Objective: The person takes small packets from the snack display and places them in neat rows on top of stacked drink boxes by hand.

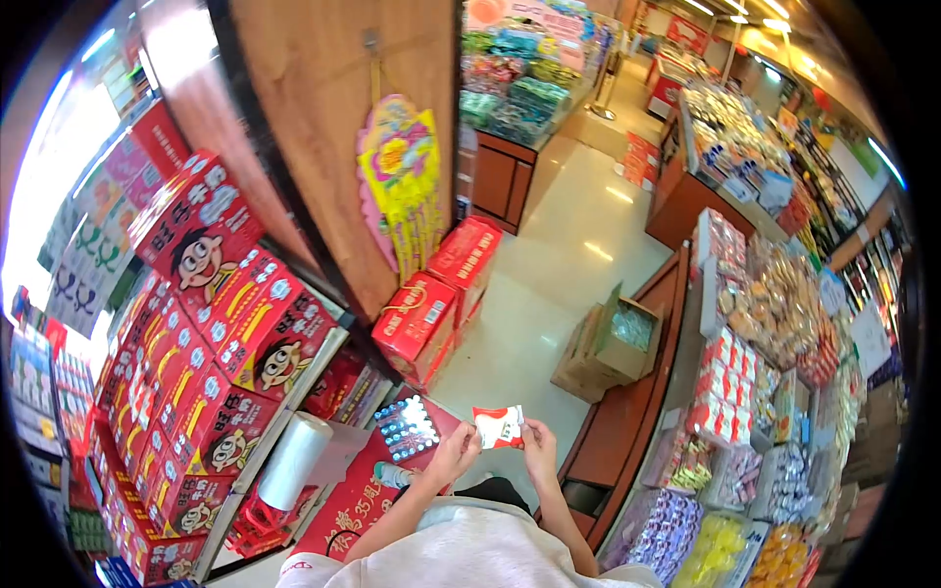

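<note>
Pale shop floor (524,333) gleamed away up the aisle, sweets (725,387) packed high along the right, and out in front came the centre of it all: one small packet (499,428), up in the air ahead of the person's chest! Left hand (458,453) pinched its left edge, right hand (538,451) pinched its right, fingers and thumbs closed on both sides, the pair set apart by just the packet's width. Neither hand was nearer; it hung squarely between them, its longer axis seeming to run crosswise from one grip to the other, printed face turned up. And the print? Red and white, with dark lettering in the middle, too small for me to read. Over on the left, though, no trouble at all: milk boxes (191,363) in a great red stack, 旺仔牛奶 across them, a big-eyed cartoon boy grinning beneath! Just beside the left forearm lay a red panel (343,495), and that read 银鹭35周, whatever followed being hard to make out. Between panel and boxes stood a white roll (294,461), no writing visible on it. Further up, red cases (417,318) carried characters that beat me.
</note>
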Demonstrator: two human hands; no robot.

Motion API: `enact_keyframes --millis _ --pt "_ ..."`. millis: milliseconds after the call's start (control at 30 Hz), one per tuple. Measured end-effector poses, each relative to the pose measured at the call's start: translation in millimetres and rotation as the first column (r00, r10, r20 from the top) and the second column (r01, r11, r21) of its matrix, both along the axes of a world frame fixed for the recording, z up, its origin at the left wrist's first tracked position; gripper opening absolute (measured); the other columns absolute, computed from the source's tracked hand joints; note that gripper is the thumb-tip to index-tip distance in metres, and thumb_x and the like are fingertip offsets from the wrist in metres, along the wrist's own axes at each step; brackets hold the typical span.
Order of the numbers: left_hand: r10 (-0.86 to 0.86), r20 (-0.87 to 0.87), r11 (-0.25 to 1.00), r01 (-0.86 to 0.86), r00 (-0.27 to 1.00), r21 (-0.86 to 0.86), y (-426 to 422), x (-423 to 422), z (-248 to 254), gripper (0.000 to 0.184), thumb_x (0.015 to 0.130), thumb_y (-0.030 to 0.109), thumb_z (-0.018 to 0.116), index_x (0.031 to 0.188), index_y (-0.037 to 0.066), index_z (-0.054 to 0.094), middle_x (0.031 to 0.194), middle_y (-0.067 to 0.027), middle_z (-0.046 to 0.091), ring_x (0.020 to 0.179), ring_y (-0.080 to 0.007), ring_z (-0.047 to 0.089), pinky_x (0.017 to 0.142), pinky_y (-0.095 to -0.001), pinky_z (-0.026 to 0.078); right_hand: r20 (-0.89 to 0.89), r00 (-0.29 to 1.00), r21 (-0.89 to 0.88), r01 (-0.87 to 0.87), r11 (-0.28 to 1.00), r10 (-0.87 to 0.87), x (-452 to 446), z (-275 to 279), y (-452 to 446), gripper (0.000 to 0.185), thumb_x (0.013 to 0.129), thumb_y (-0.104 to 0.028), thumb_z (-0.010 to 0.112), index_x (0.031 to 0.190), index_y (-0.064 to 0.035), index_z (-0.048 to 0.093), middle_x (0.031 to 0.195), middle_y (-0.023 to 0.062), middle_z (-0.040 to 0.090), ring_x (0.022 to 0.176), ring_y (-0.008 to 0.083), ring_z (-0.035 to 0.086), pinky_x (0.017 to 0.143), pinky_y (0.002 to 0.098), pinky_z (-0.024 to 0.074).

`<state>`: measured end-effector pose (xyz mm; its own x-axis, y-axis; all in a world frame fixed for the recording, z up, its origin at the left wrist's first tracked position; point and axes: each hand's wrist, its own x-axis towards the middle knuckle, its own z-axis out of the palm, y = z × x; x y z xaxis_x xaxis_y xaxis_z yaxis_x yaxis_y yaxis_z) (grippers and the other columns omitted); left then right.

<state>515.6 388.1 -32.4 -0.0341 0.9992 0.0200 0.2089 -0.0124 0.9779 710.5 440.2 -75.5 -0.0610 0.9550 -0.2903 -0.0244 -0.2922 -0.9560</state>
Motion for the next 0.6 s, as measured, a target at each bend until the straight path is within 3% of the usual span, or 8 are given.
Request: enact_keyframes --millis 267,367,467,600 --pt "-0.189 0.06 0.98 0.192 0.98 -0.046 17 109 -19 0.014 0.099 0.012 0.054 0.095 -0.001 0.05 0.076 -0.0124 0.063 0.071 -0.019 0.067 0.063 -0.0341 0.053 -0.074 0.977 -0.036 0.196 0.98 -0.199 105 2 -26 0.03 0.103 -0.014 0.05 0.125 0.0046 0.06 0.102 0.0092 0.067 0.082 0.0116 0.063 0.07 0.0254 0.0535" --pt "-0.293 0.018 0.955 0.293 0.956 -0.047 25 140 -15 0.016 0.1 0.014 0.054 0.096 -0.002 0.05 0.075 -0.0138 0.061 0.071 -0.0221 0.065 0.065 -0.0369 0.052 0.006 0.976 -0.022 0.219 0.975 -0.219 142 1 -29 0.033 0.102 -0.012 0.049 0.129 0.0045 0.058 0.104 0.0086 0.067 0.086 0.0113 0.062 0.074 0.0244 0.0522" --pt "-0.382 0.042 0.924 0.383 0.923 -0.01 33 163 -21 0.016 0.1 0.014 0.053 0.096 -0.001 0.05 0.074 -0.0136 0.06 0.068 -0.0213 0.063 0.064 -0.037 0.052 0.145 0.954 0.149 0.242 0.959 -0.263 170 -8 -34 0.034 0.102 -0.01 0.049 0.131 0.0043 0.058 0.106 0.0084 0.067 0.089 0.0113 0.062 0.077 0.0243 0.0513" --pt "-0.472 0.021 0.881 0.472 0.882 -0.019 43 187 -19 0.017 0.1 0.015 0.054 0.095 0.0 0.049 0.072 -0.0134 0.059 0.064 -0.0206 0.062 0.061 -0.0363 0.052 -0.042 0.902 0.082 0.433 0.898 -0.431 183 -7 -44 0.032 0.102 -0.01 0.048 0.129 0.0035 0.059 0.105 0.0079 0.067 0.089 0.0109 0.062 0.076 0.0257 0.0521"
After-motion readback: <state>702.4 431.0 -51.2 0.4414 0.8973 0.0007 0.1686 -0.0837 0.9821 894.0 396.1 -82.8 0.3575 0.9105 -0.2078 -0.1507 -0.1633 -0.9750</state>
